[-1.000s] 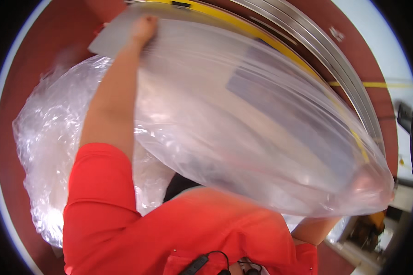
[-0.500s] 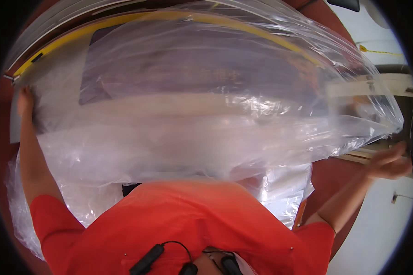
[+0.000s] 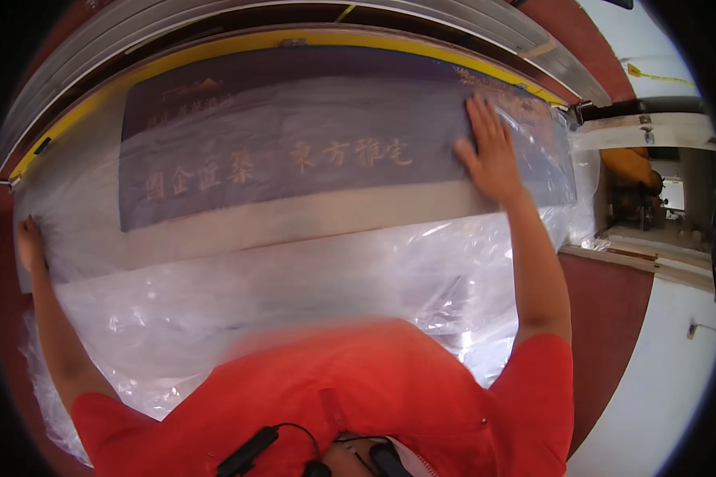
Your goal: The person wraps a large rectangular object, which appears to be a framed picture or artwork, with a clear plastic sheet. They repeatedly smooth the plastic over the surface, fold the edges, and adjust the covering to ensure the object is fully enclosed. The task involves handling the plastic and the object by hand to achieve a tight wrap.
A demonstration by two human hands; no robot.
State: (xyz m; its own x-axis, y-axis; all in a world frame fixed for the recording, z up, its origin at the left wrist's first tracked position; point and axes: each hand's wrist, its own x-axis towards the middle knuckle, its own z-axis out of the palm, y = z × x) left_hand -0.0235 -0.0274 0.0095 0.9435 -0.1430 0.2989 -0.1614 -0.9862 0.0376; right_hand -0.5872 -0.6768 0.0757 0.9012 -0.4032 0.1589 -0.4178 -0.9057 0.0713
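A see-through plastic sheet (image 3: 422, 278) lies over a dark purple panel (image 3: 278, 119) with gold characters and drawings, set on a pale board (image 3: 310, 211). Its near part hangs in shiny folds toward my body. At the board's left edge, my left hand (image 3: 30, 242) is closed on the sheet, and creases fan out from the grip. My right hand (image 3: 493, 155) lies flat, fingers stretched, on the sheet over the right part of the panel. Nothing is held in it.
A yellow strip (image 3: 215, 60) edges the far side of the panel, with long metal rails (image 3: 453, 24) beyond it. To the right, a white frame (image 3: 644, 135) surrounds a gap showing blurred machinery parts. Reddish floor (image 3: 612, 318) shows at the right.
The plastic sheet, billowing across the panel before, has come down against it. My right hand has moved inward from the far right onto the sheet. My left hand sits slightly lower in view.
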